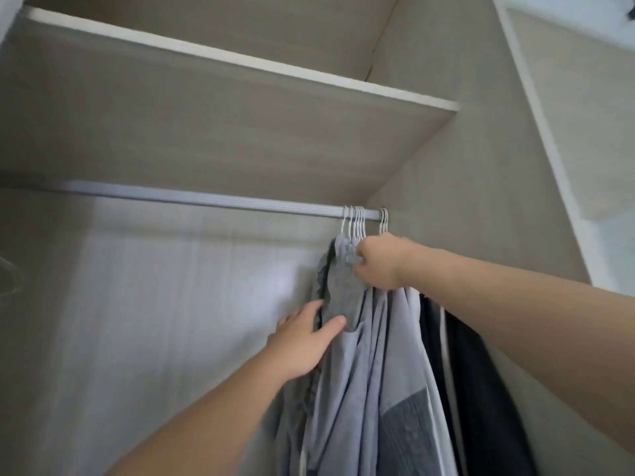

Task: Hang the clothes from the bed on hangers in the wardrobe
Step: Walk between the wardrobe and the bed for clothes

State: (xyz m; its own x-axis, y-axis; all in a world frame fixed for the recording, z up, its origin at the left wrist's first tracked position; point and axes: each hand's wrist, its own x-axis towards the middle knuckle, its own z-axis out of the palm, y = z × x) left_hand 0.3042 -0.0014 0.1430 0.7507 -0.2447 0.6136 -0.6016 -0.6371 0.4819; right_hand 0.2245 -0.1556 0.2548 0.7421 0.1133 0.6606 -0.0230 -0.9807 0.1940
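Several white hangers hook over the wardrobe's grey rail at its right end. Light grey-blue clothes hang from them, with a dark garment furthest right. My right hand grips the top of a hanger and the cloth just under the hooks. My left hand lies lower on the leftmost grey garment, fingers behind the fabric and thumb across its front.
A beige shelf runs above the rail. The wardrobe's right side panel stands close behind the hangers. The rail's left stretch carries no hangers. A faint hanger outline shows at the far left edge.
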